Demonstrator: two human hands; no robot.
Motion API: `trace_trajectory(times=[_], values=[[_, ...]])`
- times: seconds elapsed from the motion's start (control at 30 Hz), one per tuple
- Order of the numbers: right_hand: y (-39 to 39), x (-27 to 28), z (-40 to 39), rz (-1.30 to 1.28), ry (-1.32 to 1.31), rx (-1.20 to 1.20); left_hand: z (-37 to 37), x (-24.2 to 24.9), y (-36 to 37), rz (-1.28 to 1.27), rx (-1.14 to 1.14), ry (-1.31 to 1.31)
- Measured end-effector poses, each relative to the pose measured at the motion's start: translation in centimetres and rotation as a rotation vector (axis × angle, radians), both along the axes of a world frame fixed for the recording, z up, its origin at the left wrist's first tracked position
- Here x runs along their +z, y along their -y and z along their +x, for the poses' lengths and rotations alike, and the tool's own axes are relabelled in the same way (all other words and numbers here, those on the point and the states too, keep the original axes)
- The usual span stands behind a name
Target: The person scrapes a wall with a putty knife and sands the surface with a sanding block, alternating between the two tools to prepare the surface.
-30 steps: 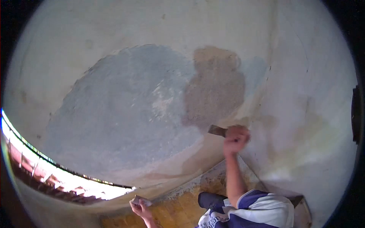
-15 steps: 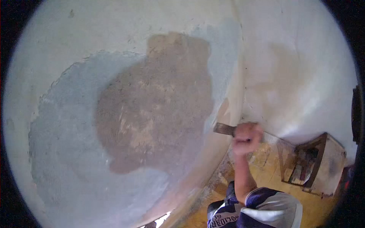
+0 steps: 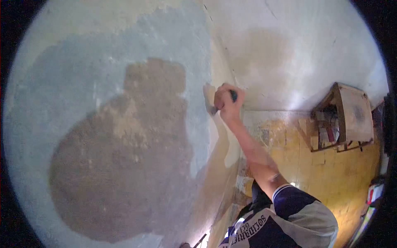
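Note:
My right hand [image 3: 227,100] is closed around the dark handle of a scraper [image 3: 214,110]. Its short metal blade sits at the wall [image 3: 95,78], on the pale strip beside the blue-grey patch, close to the corner. Most of the handle is hidden by my fingers, with its dark end showing above the fist. The bare forearm reaches up from a navy and white shirt sleeve. My left hand does not appear.
A second, whitish wall [image 3: 269,74] meets the first at the corner. On the yellowish tiled floor [image 3: 285,165] stands a wooden cabinet [image 3: 355,113] with an open side. A large shadow covers much of the patched wall.
My right hand and the scraper have shifted up and left in view, and the blade now points down-left. The camera view has turned, bringing more floor and the cabinet into sight.

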State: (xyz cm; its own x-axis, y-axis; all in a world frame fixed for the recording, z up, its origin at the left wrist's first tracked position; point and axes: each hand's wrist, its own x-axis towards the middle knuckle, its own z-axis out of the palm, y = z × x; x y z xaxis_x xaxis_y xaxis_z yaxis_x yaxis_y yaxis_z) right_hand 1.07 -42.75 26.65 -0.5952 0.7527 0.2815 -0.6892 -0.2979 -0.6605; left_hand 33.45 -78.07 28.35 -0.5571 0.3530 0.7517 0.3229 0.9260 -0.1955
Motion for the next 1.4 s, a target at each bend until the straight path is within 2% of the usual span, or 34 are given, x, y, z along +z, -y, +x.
trace_trajectory(times=[0.07,0.17,0.27,0.3,0.4,0.43,0.5,0.57,0.6,0.67,0.7,0.77,0.83,0.9,0.97,1.0,1.07,1.1,1.17,1.27,1.37,1.4], values=[[-2.6,1.7,1.8,-0.275,-0.306,0.143,-0.1,-0.1,0.3,-0.002,-0.018,0.014],[-3.6,3.4,4.5,-0.433,-0.525,0.218,-0.3,-0.3,0.9,-0.008,-0.050,0.024],[0.4,2.8,3.1,-0.183,-0.158,0.080,-0.5,-0.3,1.6,-0.025,-0.090,0.040],[0.0,3.1,3.8,0.016,-0.142,0.097,-0.3,-0.5,1.8,-0.027,-0.098,0.044],[-1.3,5.9,6.3,-0.297,-0.389,0.219,-0.4,-0.7,2.0,-0.026,-0.109,0.051],[-1.7,6.4,7.0,-0.165,-0.428,0.139,-0.5,-0.7,2.2,-0.028,-0.115,0.053],[2.1,5.2,3.7,0.052,-0.014,-0.110,-0.5,-0.4,2.3,-0.039,-0.128,0.059],[3.5,1.7,1.3,0.146,0.155,-0.361,-0.6,-0.4,2.4,-0.044,-0.145,0.060],[3.6,-0.5,0.1,0.130,0.111,-0.486,-0.8,-0.4,2.5,-0.046,-0.157,0.058],[1.7,0.0,1.1,-0.153,-0.120,-0.289,-1.1,-0.4,2.6,-0.043,-0.162,0.056],[-0.7,2.6,5.2,-0.423,-0.282,0.046,-1.3,-0.3,2.6,-0.047,-0.163,0.056],[-0.6,-0.4,2.9,-0.328,-0.529,0.192,-1.3,-0.3,2.4,-0.050,-0.172,0.058],[3.6,-2.0,0.6,0.188,0.176,-0.240,-1.3,-0.2,2.3,-0.063,-0.182,0.064],[4.4,-5.6,1.7,0.501,0.274,-0.144,-1.4,-0.2,2.4,-0.063,-0.200,0.060],[5.1,-8.6,5.3,0.012,0.543,0.245,-1.4,-0.3,2.5,-0.056,-0.207,0.053],[5.5,-14.1,6.5,-0.048,0.618,0.258,-1.3,-0.3,2.5,-0.054,-0.211,0.050],[6.0,-16.9,12.8,0.250,0.907,0.256,-1.0,-0.1,2.4,-0.050,-0.218,0.044],[6.9,-21.0,15.4,0.433,0.980,0.156,-1.1,-0.2,2.4,-0.048,-0.224,0.041],[7.1,-21.9,21.5,0.222,0.949,0.487,-0.6,-0.2,2.4,-0.043,-0.242,0.034],[6.7,-26.9,26.7,0.476,0.992,0.564,0.2,-0.5,2.2,-0.040,-0.262,0.019],[4.8,-23.9,30.4,0.912,0.986,0.276,1.0,-0.2,2.0,-0.030,-0.291,-0.007],[3.9,-22.2,31.2,0.850,0.946,0.248,1.7,-0.3,2.1,-0.031,-0.300,-0.012]])
